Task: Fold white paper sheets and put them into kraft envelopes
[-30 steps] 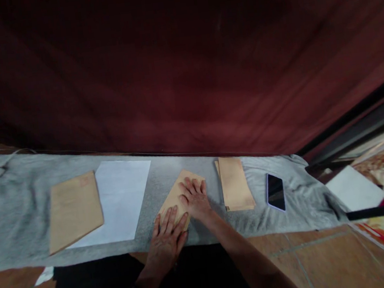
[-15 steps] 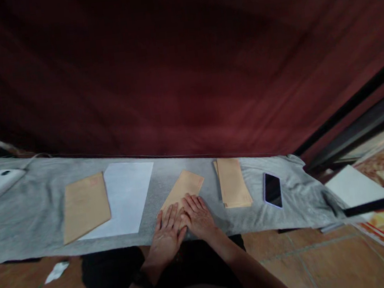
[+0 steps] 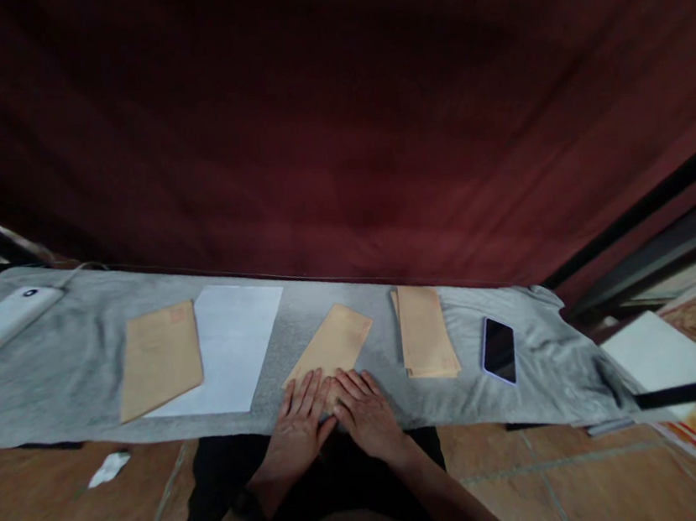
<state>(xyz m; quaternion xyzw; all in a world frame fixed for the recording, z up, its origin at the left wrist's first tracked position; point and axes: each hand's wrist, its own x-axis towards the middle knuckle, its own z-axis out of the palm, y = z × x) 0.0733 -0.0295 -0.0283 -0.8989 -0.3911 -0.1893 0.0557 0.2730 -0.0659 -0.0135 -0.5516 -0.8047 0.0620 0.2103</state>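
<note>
A brown paper envelope (image 3: 336,338) lies slanted on the grey cloth in front of me, its near end under my hands. My left hand (image 3: 301,422) rests flat on its lower left part, fingers stretched out. Beside it my right hand (image 3: 365,413) lies with spread fingers on the lower right part. The thumbs come close together over the near edge. To the right sits a small stack of brown envelopes (image 3: 423,327). On the left a larger brown envelope (image 3: 161,359) overlaps a white sheet of paper (image 3: 240,341).
A dark phone with a pale purple case (image 3: 499,350) lies right of the stack. At the far left is a white device (image 3: 6,321) with a cable. The grey cloth (image 3: 82,369) covers a narrow surface against a dark red curtain (image 3: 337,169). A white scrap (image 3: 108,469) is on the tiled floor.
My right hand has slid down and right along the envelope, toward its near end, and more of the paper shows. The left hand stays flat on it. The view has shifted slightly.
</note>
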